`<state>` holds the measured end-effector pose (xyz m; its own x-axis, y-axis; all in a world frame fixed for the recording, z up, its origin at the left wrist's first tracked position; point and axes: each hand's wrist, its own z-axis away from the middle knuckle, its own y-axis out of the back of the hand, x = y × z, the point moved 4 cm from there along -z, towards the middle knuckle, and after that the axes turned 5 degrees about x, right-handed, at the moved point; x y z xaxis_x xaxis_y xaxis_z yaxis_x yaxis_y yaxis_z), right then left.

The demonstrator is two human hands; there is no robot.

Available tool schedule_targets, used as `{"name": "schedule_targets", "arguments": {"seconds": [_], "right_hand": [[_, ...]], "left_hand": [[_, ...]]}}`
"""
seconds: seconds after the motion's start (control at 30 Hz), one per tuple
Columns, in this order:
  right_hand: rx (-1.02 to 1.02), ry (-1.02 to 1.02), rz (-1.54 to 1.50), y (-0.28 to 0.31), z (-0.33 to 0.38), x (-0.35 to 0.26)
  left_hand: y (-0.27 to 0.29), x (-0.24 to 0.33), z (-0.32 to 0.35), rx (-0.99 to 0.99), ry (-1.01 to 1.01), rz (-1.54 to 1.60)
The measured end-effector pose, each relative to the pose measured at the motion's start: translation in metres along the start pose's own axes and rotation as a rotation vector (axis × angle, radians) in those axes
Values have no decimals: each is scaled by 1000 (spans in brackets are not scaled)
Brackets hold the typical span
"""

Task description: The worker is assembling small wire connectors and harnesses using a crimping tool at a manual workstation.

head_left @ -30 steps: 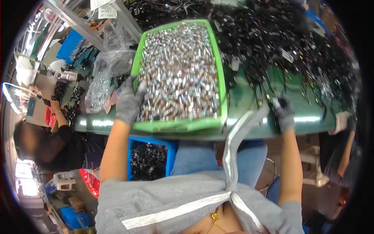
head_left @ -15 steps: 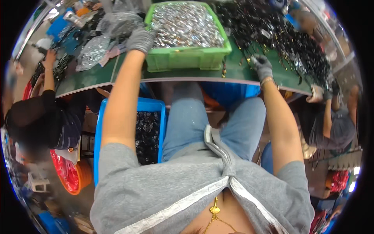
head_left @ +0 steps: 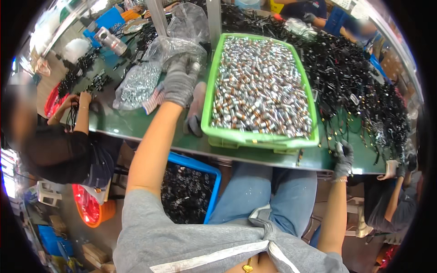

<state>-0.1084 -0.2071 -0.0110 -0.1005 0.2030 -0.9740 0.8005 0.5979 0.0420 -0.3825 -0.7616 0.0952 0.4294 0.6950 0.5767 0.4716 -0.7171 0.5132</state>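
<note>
My left hand (head_left: 179, 84), in a grey knit glove, reaches forward over the table with its fingers stretched out. The fingertips touch the mouth of a clear plastic bag (head_left: 175, 48), where they are partly hidden. My right hand (head_left: 344, 160), also gloved, is at the table's near edge, its fingers bent together; what they hold, if anything, is too small to make out. Between the hands stands a green crate (head_left: 259, 136) heaped with small shiny metal cylinders (head_left: 259, 86). Thin black cables with gold-coloured ends (head_left: 357, 132) lie just beyond my right hand.
A second clear bag of small metal parts (head_left: 139, 86) and a loose glove (head_left: 195, 109) lie left of the crate. A blue bin of black parts (head_left: 189, 191) stands below the table edge. Co-workers sit at both sides. Metal posts (head_left: 213, 22) rise behind the crate.
The view has tilted up and shifted, so more of the table shows. My left hand has moved off the crate's left side onto the plastic bag. My right hand remains near the cables.
</note>
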Motion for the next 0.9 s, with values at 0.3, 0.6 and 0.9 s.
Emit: {"name": "schedule_targets", "arguments": {"seconds": [0.3, 0.6, 0.9], "right_hand": [[16, 34, 19, -1, 7, -13], [-50, 72, -44, 5, 0, 5], [36, 19, -14, 7, 5, -4]], "left_hand": [[-72, -49, -152, -45, -287, -921], [-56, -79, -116, -206, -174, -773], [35, -11, -39, -798, 100, -1042]]}}
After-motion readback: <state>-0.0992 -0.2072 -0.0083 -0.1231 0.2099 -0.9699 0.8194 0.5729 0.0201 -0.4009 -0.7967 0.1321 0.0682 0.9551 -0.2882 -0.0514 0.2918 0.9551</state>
